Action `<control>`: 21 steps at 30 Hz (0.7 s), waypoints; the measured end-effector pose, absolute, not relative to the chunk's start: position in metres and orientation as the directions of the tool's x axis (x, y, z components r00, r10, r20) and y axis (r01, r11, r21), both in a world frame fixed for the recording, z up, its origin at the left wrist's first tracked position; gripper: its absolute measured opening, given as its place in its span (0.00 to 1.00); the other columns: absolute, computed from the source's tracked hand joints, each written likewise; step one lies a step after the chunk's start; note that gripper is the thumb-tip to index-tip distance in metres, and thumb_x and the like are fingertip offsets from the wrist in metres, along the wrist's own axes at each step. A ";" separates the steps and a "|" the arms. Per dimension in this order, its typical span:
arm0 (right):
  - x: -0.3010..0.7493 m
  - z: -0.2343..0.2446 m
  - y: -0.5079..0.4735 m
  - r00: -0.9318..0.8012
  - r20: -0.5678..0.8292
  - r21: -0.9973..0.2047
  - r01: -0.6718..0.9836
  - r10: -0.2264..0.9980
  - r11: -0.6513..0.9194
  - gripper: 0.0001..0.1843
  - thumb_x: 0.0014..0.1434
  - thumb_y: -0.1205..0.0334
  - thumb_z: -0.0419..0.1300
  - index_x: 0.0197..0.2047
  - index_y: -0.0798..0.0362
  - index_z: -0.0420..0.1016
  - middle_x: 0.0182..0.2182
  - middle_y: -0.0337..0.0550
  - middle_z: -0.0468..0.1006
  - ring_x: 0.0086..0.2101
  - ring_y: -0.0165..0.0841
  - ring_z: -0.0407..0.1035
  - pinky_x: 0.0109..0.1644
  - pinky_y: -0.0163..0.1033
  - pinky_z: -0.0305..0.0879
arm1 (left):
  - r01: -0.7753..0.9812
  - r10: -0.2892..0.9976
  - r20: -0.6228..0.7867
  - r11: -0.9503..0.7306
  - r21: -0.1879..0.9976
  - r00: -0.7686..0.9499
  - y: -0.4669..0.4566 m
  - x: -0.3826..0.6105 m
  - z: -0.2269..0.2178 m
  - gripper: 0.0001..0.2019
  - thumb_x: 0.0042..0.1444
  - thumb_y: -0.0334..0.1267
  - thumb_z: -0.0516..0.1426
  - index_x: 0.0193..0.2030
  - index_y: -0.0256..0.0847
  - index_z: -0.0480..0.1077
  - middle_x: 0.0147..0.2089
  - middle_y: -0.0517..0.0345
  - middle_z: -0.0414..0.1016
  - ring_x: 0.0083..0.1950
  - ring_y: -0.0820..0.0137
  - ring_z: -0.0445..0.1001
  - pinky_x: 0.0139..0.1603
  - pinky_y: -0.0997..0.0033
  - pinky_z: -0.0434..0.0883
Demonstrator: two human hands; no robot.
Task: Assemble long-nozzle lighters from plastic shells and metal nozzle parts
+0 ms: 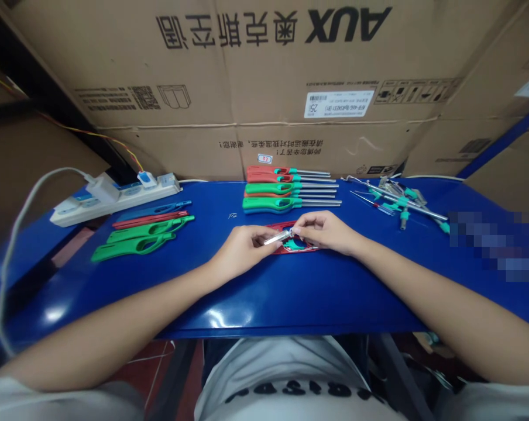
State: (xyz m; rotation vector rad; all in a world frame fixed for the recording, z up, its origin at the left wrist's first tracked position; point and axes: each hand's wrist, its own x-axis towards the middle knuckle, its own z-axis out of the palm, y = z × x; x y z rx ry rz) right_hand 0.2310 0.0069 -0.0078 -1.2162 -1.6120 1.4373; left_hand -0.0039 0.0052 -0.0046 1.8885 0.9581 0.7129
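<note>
My left hand (241,248) is closed, its thumb and fingers pinching a small, slim silvery part (277,237). At the right end of that part, the fingertips of my right hand (328,233) are closed in a pinch, and a little whitish bit shows there. Both hands are just above a red lighter half-shell (311,249) lying on the blue table. Inside the shell a teal trigger piece (296,245) and a thin white wire are visible. My fingers hide much of the shell's left end.
Behind my hands lie several green and red stick lighters (271,203) with metal tubes. Green, red and blue shells (133,241) are on the left, near a white power strip (115,199). Metal rods with teal parts (405,202) lie right. A cardboard wall (203,105) stands behind.
</note>
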 end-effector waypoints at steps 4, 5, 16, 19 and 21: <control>0.231 -0.007 0.005 -0.347 -0.090 -0.981 0.192 0.933 -0.024 0.25 0.50 0.40 0.70 0.33 0.56 0.75 0.19 0.33 0.71 0.18 0.22 0.57 0.21 0.32 0.50 | 0.359 0.827 0.141 -0.382 0.852 0.545 0.004 -0.003 -0.005 0.15 0.62 0.45 0.60 0.48 0.38 0.81 0.43 0.53 0.84 0.38 0.67 0.79 0.37 0.73 0.70; 0.231 -0.007 0.004 -0.349 -0.075 -0.983 0.186 0.934 -0.009 0.25 0.49 0.40 0.71 0.32 0.56 0.75 0.19 0.33 0.71 0.18 0.22 0.57 0.21 0.32 0.51 | 0.366 0.822 0.149 -0.398 0.841 0.550 0.004 -0.002 -0.005 0.15 0.63 0.44 0.59 0.49 0.39 0.81 0.43 0.53 0.84 0.37 0.68 0.78 0.36 0.73 0.70; 0.230 -0.007 -0.003 -0.358 0.016 -0.974 0.204 0.934 0.095 0.24 0.51 0.41 0.70 0.31 0.55 0.75 0.24 0.37 0.73 0.23 0.25 0.62 0.27 0.33 0.58 | 0.332 0.808 0.159 -0.401 0.854 0.567 -0.004 0.001 -0.013 0.14 0.64 0.45 0.59 0.46 0.39 0.82 0.42 0.53 0.83 0.38 0.67 0.77 0.37 0.73 0.69; 0.230 -0.009 -0.005 -0.372 0.026 -0.966 0.231 0.928 0.120 0.24 0.52 0.40 0.69 0.31 0.55 0.75 0.24 0.38 0.73 0.24 0.26 0.63 0.28 0.34 0.60 | 0.336 0.800 0.141 -0.396 0.855 0.584 -0.005 0.002 -0.014 0.15 0.65 0.47 0.58 0.46 0.39 0.82 0.38 0.55 0.83 0.36 0.68 0.76 0.35 0.74 0.68; 0.230 -0.010 -0.005 -0.381 0.027 -0.958 0.254 0.924 0.133 0.24 0.52 0.40 0.69 0.31 0.55 0.75 0.24 0.38 0.73 0.24 0.26 0.64 0.28 0.34 0.60 | 0.338 0.794 0.148 -0.409 0.848 0.589 -0.005 0.002 -0.014 0.15 0.65 0.46 0.58 0.46 0.39 0.82 0.37 0.55 0.83 0.35 0.68 0.76 0.34 0.74 0.68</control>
